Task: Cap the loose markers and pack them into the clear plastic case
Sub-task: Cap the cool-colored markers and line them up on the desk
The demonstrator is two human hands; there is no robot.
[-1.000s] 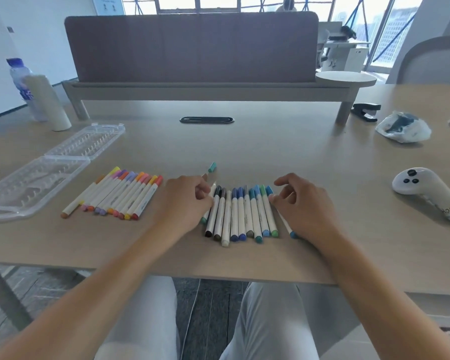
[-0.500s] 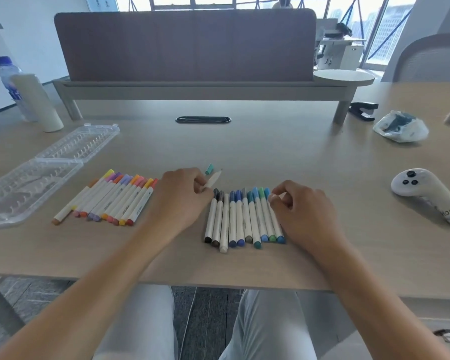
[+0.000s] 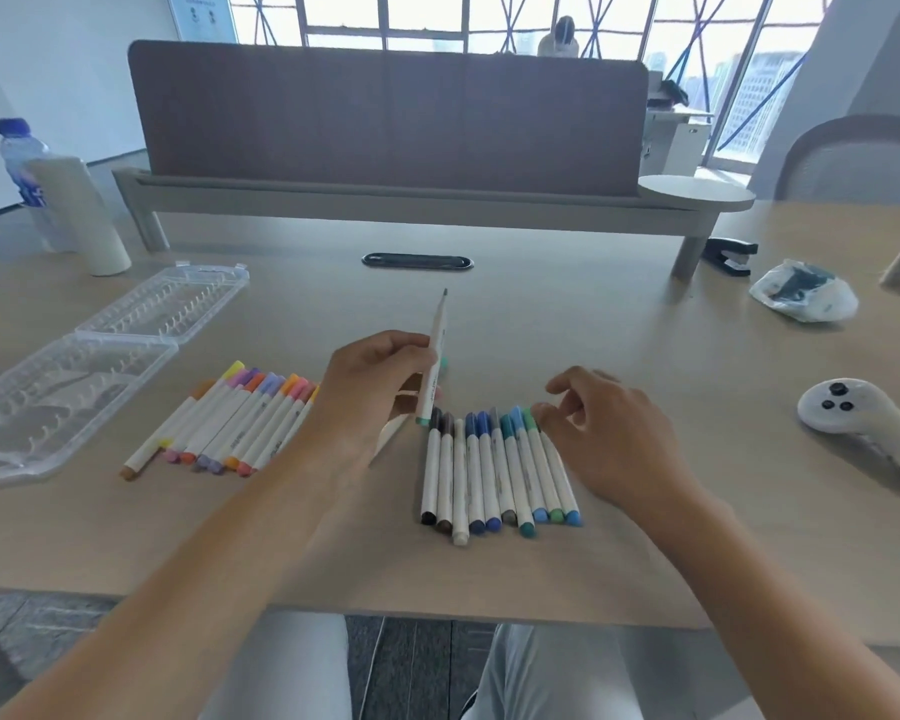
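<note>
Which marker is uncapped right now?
The teal marker held up in the left hand, bare tip pointing away. The two rows lying on the table all look capped.

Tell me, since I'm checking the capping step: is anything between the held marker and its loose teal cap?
Partly: the left hand holding the marker hides most of the cap, which lies on the table just behind the fingers.

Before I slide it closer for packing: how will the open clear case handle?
The clear plastic case looks thin-walled and probably light, so it should slide easily on the smooth table. Its lid lies hinged open, so lifting one end may make it flex or fold.
</note>
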